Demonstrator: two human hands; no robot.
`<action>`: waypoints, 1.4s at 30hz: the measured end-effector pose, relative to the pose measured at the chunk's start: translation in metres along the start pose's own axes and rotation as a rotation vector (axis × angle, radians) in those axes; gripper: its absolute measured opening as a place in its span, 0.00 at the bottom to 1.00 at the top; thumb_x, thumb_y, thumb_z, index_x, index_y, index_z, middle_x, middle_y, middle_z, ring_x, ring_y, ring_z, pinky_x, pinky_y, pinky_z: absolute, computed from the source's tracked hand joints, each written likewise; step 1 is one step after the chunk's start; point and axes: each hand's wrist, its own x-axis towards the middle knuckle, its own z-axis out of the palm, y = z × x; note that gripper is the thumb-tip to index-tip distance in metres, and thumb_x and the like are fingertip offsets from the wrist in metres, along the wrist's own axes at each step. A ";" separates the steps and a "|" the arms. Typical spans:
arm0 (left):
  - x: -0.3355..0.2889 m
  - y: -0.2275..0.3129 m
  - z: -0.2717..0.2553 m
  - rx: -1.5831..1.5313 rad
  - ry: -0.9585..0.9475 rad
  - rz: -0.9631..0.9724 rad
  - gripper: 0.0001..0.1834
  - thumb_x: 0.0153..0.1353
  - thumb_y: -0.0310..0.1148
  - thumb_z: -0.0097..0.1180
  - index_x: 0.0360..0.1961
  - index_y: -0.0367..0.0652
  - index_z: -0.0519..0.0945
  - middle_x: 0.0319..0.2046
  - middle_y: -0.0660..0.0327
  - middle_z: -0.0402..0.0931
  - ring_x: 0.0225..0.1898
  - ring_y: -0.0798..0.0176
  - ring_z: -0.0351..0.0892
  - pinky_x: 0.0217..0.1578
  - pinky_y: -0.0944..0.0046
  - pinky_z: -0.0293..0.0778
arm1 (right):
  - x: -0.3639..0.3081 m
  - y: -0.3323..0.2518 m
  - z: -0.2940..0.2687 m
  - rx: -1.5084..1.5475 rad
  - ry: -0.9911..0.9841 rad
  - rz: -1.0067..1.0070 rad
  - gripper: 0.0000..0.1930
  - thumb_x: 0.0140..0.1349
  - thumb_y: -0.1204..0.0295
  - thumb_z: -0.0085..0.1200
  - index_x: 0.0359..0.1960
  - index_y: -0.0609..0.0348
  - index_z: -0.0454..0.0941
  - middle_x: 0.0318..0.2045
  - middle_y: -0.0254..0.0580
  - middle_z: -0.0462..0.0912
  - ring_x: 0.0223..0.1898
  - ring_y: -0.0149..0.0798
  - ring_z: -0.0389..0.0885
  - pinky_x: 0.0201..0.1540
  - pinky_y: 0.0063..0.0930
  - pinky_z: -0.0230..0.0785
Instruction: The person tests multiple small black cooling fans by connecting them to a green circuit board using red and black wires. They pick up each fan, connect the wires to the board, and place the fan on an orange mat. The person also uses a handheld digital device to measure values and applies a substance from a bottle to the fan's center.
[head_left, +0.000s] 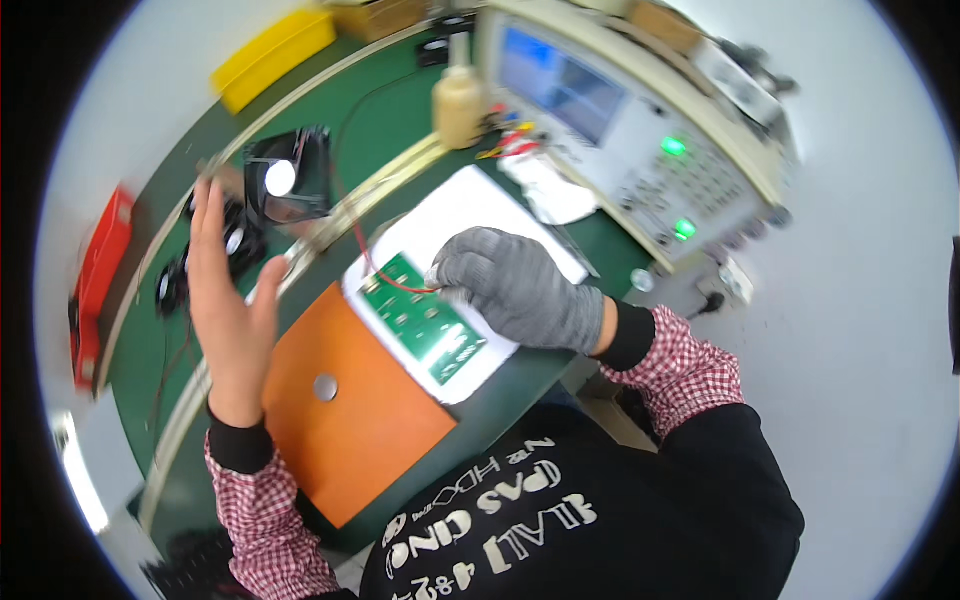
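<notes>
My right hand, in a grey glove, is closed in a pinch on a thin red wire above a green circuit board. From there the wire runs up and left towards a square black fan. The board lies on a white sheet. My bare left hand is raised, fingers stretched and thumb apart, holding nothing. Its fingertips are close beside the fan; whether they touch it I cannot tell. Below it lies an orange mat with a round silvery disc on it.
A bench instrument with a lit screen stands at the back right. Near it are a cream bottle, coloured clips and a white cloth. More black fans, a red bin and a yellow bin are at the left.
</notes>
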 end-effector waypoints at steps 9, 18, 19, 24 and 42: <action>-0.043 -0.005 -0.018 -0.002 -0.340 -0.099 0.21 0.56 0.22 0.59 0.53 0.36 0.78 0.63 0.50 0.70 0.64 0.48 0.69 0.64 0.55 0.63 | -0.171 0.023 -0.168 -0.707 1.154 0.607 0.13 0.58 0.82 0.54 0.45 0.62 0.81 0.40 0.40 0.81 0.39 0.33 0.79 0.44 0.29 0.74; -0.050 0.029 -0.015 -0.104 -0.452 -0.117 0.18 0.55 0.24 0.62 0.48 0.35 0.80 0.57 0.48 0.72 0.60 0.46 0.72 0.60 0.53 0.69 | -0.199 0.127 -0.189 -0.909 0.755 0.903 0.16 0.62 0.69 0.58 0.51 0.59 0.78 0.47 0.52 0.78 0.48 0.56 0.78 0.54 0.47 0.71; -0.052 0.030 -0.016 -0.108 -0.447 -0.123 0.18 0.55 0.24 0.62 0.48 0.34 0.80 0.57 0.48 0.72 0.60 0.46 0.72 0.60 0.53 0.69 | -0.197 0.129 -0.187 -0.870 0.752 0.889 0.15 0.62 0.70 0.57 0.50 0.59 0.79 0.46 0.52 0.79 0.48 0.56 0.78 0.54 0.46 0.71; -0.055 0.034 -0.017 -0.134 -0.446 -0.112 0.16 0.56 0.24 0.61 0.47 0.34 0.80 0.57 0.48 0.72 0.59 0.46 0.73 0.58 0.53 0.70 | -0.226 0.117 -0.201 -0.812 0.832 0.675 0.12 0.60 0.76 0.55 0.46 0.61 0.78 0.41 0.50 0.79 0.43 0.54 0.78 0.50 0.43 0.71; -0.041 0.088 -0.057 -1.403 -0.101 -0.325 0.40 0.67 0.39 0.52 0.73 0.38 0.45 0.64 0.45 0.64 0.65 0.50 0.68 0.64 0.51 0.64 | 0.022 -0.106 -0.009 1.115 0.168 0.629 0.14 0.66 0.72 0.59 0.47 0.67 0.72 0.40 0.49 0.83 0.39 0.39 0.86 0.44 0.34 0.83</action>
